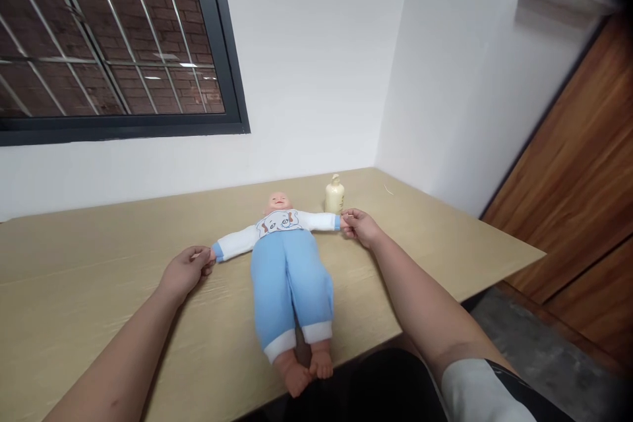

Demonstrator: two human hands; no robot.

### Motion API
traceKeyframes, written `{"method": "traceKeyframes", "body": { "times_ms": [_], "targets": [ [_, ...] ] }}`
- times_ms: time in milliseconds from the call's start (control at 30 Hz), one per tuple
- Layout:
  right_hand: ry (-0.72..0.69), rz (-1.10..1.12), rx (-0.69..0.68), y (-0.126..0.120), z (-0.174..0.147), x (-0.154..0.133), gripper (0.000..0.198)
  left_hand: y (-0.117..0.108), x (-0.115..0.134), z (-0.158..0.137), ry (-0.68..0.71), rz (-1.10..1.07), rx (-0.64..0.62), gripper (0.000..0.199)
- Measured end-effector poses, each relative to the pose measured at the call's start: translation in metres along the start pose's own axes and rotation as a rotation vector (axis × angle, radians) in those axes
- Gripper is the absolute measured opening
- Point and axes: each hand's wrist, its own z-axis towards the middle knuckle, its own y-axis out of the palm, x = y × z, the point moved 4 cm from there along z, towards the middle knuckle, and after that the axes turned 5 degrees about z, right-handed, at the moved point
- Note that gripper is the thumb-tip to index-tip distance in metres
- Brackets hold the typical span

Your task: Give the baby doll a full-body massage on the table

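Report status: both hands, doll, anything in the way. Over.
Left hand, right hand: each holding the doll by one outstretched arm's end. Doll face-up on table, legs nearest. Pump bottle close beyond right hand, blocking neither hand.

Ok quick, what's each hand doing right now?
Left hand: closed, holding the baby doll clothed in white and light blue by one arm's end.
Right hand: closed, holding the end of its other arm.
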Motion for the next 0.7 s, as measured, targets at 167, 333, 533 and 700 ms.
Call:
{"method": "traceKeyframes", "body": {
  "times_ms": [167, 333, 533, 700],
  "targets": [
    [0.057, -0.045, 0.066, -0.003, 0.001, 0.003, 0.021, 0.000, 0.002, -0.004, -0.040, -0.051, 0.044, 0.042],
    [0.138, -0.019, 0.019, -0.002, -0.002, 0.002, 0.049, -0.001, 0.006, -0.006, -0.044, -0.120, 0.001, 0.047],
    [0.133, 0.004, -0.099, 0.003, -0.011, -0.005, 0.047, -0.004, 0.005, -0.006, -0.033, 0.036, -0.015, 0.048],
    [0.075, -0.018, -0.144, 0.008, -0.015, -0.007, 0.034, -0.004, 0.004, -0.005, -0.018, 0.156, -0.004, 0.039]
  ]
}}
